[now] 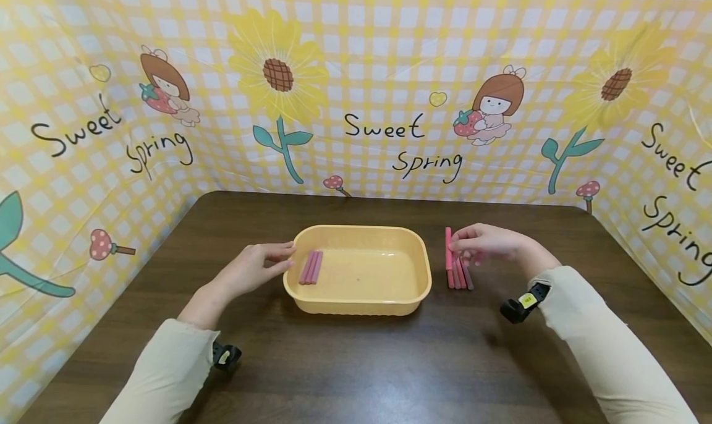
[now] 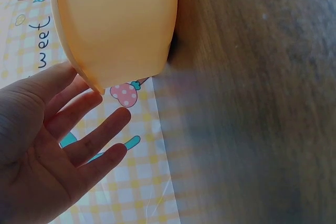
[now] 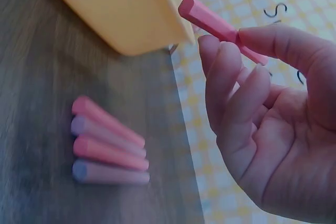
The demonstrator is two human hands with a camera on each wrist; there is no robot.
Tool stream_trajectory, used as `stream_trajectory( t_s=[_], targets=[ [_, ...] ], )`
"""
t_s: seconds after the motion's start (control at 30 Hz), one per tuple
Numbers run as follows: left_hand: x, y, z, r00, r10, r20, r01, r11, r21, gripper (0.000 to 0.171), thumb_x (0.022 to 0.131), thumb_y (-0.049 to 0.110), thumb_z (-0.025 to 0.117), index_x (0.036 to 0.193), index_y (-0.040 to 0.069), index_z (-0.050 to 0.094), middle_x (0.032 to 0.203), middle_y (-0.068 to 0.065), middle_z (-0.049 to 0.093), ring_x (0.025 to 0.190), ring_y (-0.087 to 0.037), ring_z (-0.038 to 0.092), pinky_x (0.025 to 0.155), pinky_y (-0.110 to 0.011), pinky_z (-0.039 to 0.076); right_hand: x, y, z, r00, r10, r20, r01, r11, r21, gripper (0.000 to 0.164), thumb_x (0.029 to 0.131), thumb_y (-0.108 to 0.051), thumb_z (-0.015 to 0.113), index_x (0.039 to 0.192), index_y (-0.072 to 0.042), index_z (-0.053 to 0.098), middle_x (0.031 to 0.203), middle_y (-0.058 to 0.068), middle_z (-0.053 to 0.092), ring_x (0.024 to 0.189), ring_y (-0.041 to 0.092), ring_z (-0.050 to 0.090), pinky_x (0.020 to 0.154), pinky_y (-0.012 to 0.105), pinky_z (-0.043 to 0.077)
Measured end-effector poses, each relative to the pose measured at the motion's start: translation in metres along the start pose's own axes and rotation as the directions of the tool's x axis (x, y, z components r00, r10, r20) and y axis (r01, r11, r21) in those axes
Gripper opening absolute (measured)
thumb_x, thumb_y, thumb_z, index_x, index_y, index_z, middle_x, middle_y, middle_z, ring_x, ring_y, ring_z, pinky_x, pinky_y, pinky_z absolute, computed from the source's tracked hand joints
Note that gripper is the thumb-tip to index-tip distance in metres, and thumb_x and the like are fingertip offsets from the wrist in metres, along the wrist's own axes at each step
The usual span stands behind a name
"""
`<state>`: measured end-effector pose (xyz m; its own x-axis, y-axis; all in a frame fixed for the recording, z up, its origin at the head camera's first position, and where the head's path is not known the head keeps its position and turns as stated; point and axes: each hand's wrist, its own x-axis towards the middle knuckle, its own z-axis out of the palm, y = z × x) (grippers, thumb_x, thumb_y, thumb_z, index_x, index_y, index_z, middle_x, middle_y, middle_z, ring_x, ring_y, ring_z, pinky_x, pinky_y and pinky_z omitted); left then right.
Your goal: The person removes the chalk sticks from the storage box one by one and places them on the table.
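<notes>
My right hand point(image 1: 485, 241) pinches a pink chalk stick point(image 3: 210, 20) between thumb and fingertips, above the table to the right of a yellow plastic basin point(image 1: 358, 308). Below it, several pink and mauve chalk sticks point(image 3: 110, 148) lie side by side on the table, slightly fanned. Inside the basin, three mauve chalk sticks point(image 1: 310, 267) lie close together near the left wall. My left hand point(image 1: 253, 266) touches the basin's left rim with thumb and fingertips, its fingers loosely extended. In the left wrist view, two fingers hang free below the rim.
The dark wooden table point(image 1: 356, 368) carries the basin and the chalk. A yellow checked cloth point(image 1: 367, 90) with flowers and lettering rises along the table's back and sides. A black strap device point(image 1: 518, 309) is worn on each wrist.
</notes>
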<state>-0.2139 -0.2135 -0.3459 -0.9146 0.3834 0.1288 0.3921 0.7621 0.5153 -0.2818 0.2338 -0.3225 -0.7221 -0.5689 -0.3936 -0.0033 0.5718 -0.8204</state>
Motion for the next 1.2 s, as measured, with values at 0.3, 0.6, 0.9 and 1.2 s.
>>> stream_trajectory(
  t_s=[0.3, 0.6, 0.9, 1.2],
  targets=[
    [-0.001, 0.0, 0.0, 1.0, -0.001, -0.006, 0.001, 1.0, -0.001, 0.038, 0.091, 0.017, 0.06, 0.125, -0.001, 0.058, 0.134, -0.02, 0.053, 0.12, -0.037, 0.053, 0.096, -0.05, 0.046, -0.013, 0.022, -0.006, 0.999, 0.028, -0.035, -0.027, 0.999, 0.019, 0.026, 0.096, -0.024, 0.052, 0.102, 0.0, 0.055, 0.086, 0.0, 0.063, 0.068, 0.007, 0.059, 0.059, 0.02, 0.048],
    [-0.001, -0.001, 0.002, 1.0, -0.015, -0.005, 0.015, 1.0, -0.003, 0.039, 0.091, 0.017, 0.06, 0.126, 0.0, 0.057, 0.134, -0.019, 0.053, 0.121, -0.036, 0.053, 0.098, -0.05, 0.045, -0.018, 0.043, -0.01, 0.999, 0.041, -0.031, -0.04, 0.999, 0.031, 0.025, 0.097, -0.024, 0.05, 0.102, 0.001, 0.054, 0.09, 0.0, 0.065, 0.072, 0.008, 0.062, 0.06, 0.019, 0.048],
    [-0.001, -0.001, 0.002, 1.0, -0.015, -0.005, 0.015, 1.0, -0.001, 0.039, 0.091, 0.017, 0.06, 0.126, 0.0, 0.057, 0.135, -0.019, 0.052, 0.121, -0.036, 0.053, 0.097, -0.05, 0.046, -0.02, 0.055, -0.012, 0.997, 0.068, -0.048, -0.066, 0.997, 0.035, 0.023, 0.097, -0.021, 0.049, 0.104, 0.0, 0.053, 0.086, 0.0, 0.064, 0.07, 0.006, 0.06, 0.06, 0.019, 0.047],
    [-0.001, -0.001, 0.001, 1.0, -0.005, -0.008, 0.005, 1.0, 0.004, 0.037, 0.091, 0.017, 0.06, 0.124, 0.0, 0.059, 0.134, -0.019, 0.053, 0.122, -0.037, 0.052, 0.098, -0.05, 0.045, -0.018, 0.06, -0.005, 0.991, 0.111, -0.078, -0.113, 0.993, -0.017, 0.026, 0.094, -0.018, 0.052, 0.105, 0.005, 0.054, 0.078, -0.004, 0.062, 0.063, 0.004, 0.056, 0.055, 0.017, 0.046]
  ],
)
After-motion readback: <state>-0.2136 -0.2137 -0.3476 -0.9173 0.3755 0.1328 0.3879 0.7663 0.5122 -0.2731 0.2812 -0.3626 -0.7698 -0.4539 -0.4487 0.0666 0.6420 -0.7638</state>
